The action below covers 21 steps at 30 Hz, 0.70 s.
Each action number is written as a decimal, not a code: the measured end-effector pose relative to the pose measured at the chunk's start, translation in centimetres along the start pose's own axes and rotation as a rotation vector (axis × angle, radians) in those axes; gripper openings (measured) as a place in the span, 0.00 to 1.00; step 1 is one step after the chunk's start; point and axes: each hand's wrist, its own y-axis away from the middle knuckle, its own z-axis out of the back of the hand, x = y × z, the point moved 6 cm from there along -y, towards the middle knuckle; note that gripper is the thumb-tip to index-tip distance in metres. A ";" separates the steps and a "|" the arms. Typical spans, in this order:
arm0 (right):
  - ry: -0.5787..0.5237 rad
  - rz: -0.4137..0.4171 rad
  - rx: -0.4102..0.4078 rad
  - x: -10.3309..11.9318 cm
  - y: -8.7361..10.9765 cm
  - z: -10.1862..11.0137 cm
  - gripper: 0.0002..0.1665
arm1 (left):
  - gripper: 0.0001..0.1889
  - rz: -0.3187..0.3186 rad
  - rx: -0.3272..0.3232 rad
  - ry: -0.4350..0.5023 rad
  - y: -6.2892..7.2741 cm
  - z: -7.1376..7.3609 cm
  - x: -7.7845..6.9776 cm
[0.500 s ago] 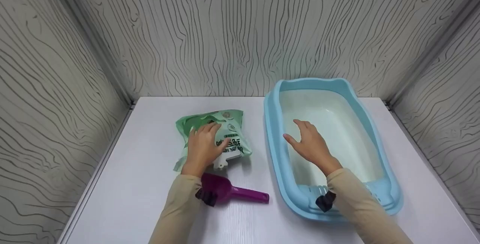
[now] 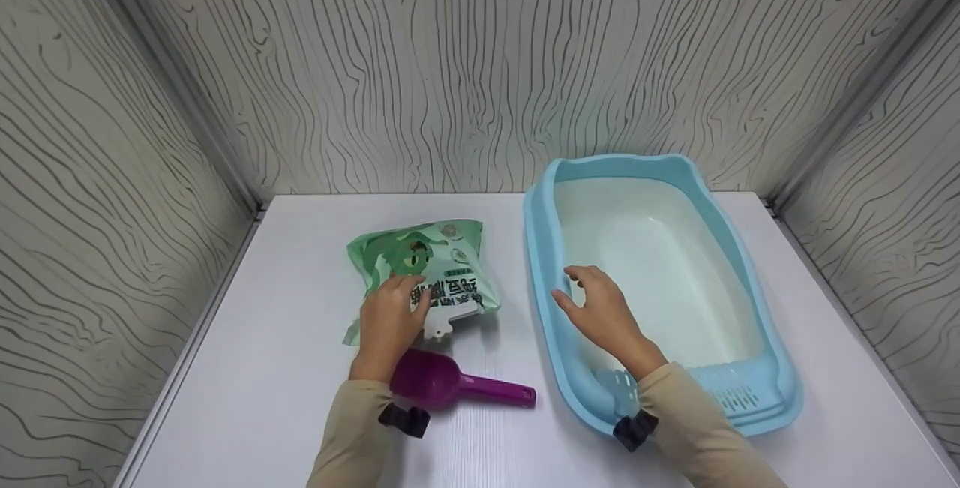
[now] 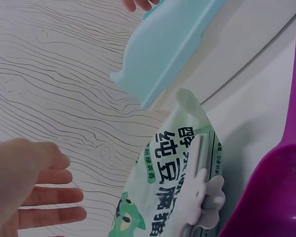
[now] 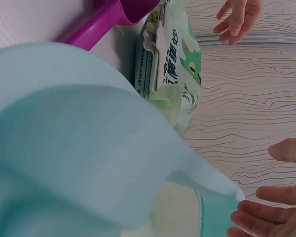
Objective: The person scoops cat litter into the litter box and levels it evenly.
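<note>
My left hand (image 2: pixel 390 323) hovers over the near part of a green printed bag (image 2: pixel 412 252), its fingers loosely bent and holding nothing. In the left wrist view, a gap shows between these fingers (image 3: pixel 52 196) and the bag. A white clip (image 2: pixel 453 315) sits along the bag's near edge. Below that wrist lies a purple scoop (image 2: pixel 431 381), its handle pointing right. Over the left side of a light-blue litter box (image 2: pixel 537 248) hangs my right hand (image 2: pixel 604 315), thumb and fingers apart with nothing between them. Inside, the box is pale and bare.
A white tabletop (image 2: pixel 262 323) carries everything. Wood-grain patterned panels (image 2: pixel 405 83) rise behind it and on both sides. The litter box takes up the right part of the table, with a slotted step (image 2: pixel 739 396) at its near end.
Both hands have drawn back toward the person, the left uncovering more of the bag's printed face. The right has also shifted slightly left. Bag, scoop and box stay in place.
</note>
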 end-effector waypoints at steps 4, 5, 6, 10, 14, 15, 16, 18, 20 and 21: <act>-0.014 0.014 -0.028 0.5 0.5 -0.6 0.20 | 0.08 0.033 0.006 0.043 0.7 -0.2 0.6; -0.013 0.014 -0.034 0.6 0.6 -0.7 0.20 | 0.07 0.040 0.010 0.051 0.8 -0.3 0.7; -0.012 0.014 -0.043 0.6 0.8 -0.7 0.20 | 0.07 0.048 0.015 0.056 1.0 -0.4 0.9; 0.005 0.032 -0.083 1.1 1.2 -0.7 0.17 | 0.07 0.079 0.030 0.078 1.6 -0.7 1.5; 0.016 0.063 -0.089 1.7 1.7 -1.0 0.16 | 0.07 0.110 0.034 0.088 2.1 -0.8 2.1; 0.015 0.076 -0.088 1.9 1.8 -1.1 0.16 | 0.08 0.122 0.037 0.091 2.2 -0.8 2.2; 0.015 0.087 -0.089 2.1 1.9 -1.3 0.16 | 0.07 0.131 0.040 0.092 2.3 -0.9 2.4; 0.015 0.111 -0.093 2.6 2.1 -1.6 0.15 | 0.07 0.146 0.049 0.095 2.6 -0.9 2.7; 0.014 0.130 -0.104 3.0 2.3 -1.9 0.14 | 0.08 0.168 0.066 0.107 2.8 -1.0 3.0; 0.012 0.136 -0.107 3.2 2.4 -2.1 0.13 | 0.08 0.176 0.073 0.111 2.9 -1.0 3.2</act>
